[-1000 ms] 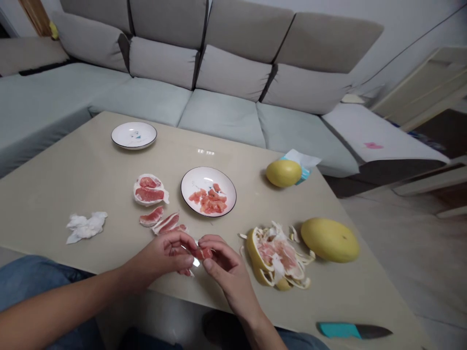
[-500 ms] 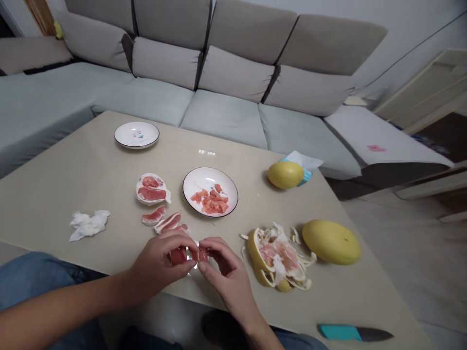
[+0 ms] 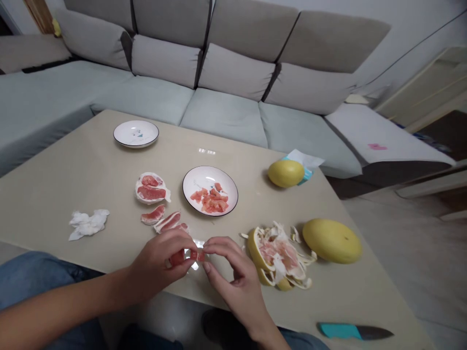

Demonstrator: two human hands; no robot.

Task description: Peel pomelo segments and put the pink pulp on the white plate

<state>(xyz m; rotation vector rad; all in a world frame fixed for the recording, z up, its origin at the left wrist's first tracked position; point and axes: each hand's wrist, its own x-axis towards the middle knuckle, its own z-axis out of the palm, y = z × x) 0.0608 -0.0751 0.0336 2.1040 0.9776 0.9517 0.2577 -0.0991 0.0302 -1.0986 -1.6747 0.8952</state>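
**Pink pomelo bit (image 3: 197, 255) held up over the table (image 3: 91, 170)**

A bit more gap now between the left hand (image 3: 156, 257) and the right hand (image 3: 239, 279) than a moment ago, with the right fingers (image 3: 222, 245) more open and less wrapped around. Right thumb and first finger pinched on the right end of the bit. Left fingers curled together, clamped on a pink chunk (image 3: 178, 258). Bit lying sideways, long way left to right, one end toward the right hand. Spot: between the two hands, close to the near table edge, just under some pale pomelo strips (image 3: 170, 221). Part of the bit hidden by fingers. Shiny white patch (image 3: 193, 253) right beside it, too bright to make out: pomelo skin or table glare. No telling if bit and chunk are one piece or two. Farther off, a white plate (image 3: 209, 174) with small pomelo pieces (image 3: 212, 204), then pomelo peel (image 3: 273, 255) to the right, and a whole yellow pomelo (image 3: 332, 240).
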